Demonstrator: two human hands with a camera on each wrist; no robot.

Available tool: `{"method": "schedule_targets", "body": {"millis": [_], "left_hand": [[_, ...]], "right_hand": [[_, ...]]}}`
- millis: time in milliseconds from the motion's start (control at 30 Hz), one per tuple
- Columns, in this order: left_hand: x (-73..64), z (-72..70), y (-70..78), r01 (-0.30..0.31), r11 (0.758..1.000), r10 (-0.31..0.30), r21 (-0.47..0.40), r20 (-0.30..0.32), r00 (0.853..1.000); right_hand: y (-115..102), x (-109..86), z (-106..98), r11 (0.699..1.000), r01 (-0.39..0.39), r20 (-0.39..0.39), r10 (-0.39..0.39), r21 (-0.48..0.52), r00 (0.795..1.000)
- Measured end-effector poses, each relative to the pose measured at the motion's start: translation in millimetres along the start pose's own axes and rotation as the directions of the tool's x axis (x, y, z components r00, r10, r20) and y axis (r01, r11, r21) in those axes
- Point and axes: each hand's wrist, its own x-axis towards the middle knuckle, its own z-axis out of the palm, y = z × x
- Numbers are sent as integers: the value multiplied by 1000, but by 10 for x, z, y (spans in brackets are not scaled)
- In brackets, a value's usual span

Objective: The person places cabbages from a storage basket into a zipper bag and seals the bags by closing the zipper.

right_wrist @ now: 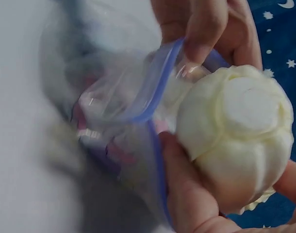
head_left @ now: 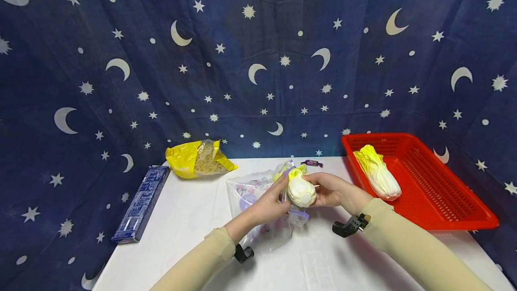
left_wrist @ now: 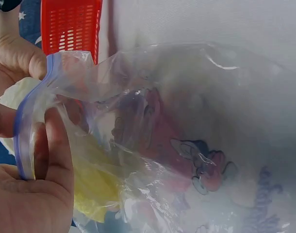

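Note:
A napa cabbage (head_left: 301, 193) with a pale rounded base and yellow leaves is at the mouth of a clear zip bag (head_left: 258, 232). My right hand (head_left: 333, 190) grips it near the base, thumb and fingers on opposite sides, as the right wrist view shows. My left hand (head_left: 266, 205) pinches the bag's edge by its purple zip strip (left_wrist: 23, 131), fingers partly inside the opening. Through the film in the left wrist view, yellow leaves (left_wrist: 94, 182) show, while the white base (right_wrist: 250, 107) stays outside. Printed cartoon figures cover the bag.
On the right stands a red basket (head_left: 436, 219) with a second napa cabbage (head_left: 377, 172) in it. A yellow bag of dry food (head_left: 194, 160) lies at the back left, beside a long blue box (head_left: 141, 205). Behind the bag is a small purple-wrapped candy (head_left: 312, 163).

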Motion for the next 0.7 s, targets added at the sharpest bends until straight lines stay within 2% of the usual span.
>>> {"method": "schedule_targets", "body": {"millis": [167,300,467,700], "left_hand": [[18,-8,-14,4,997,-5,-71,-5,1000],[29,8,-38,16,986,-18,-165,-7,1000],[35,33,-42,46,962,-52,-268,-16,999],[39,47,-22,69,949,-89,-308,-51,995]], "right_hand": [[-18,39,36,1000,1,29,-1,21,1000],[16,46,52,1000,-3,6,3,4,1000],[99,55,95,995,42,-60,-47,-92,997],[178,80,157,963,105,-97,-133,-248,986]]}}
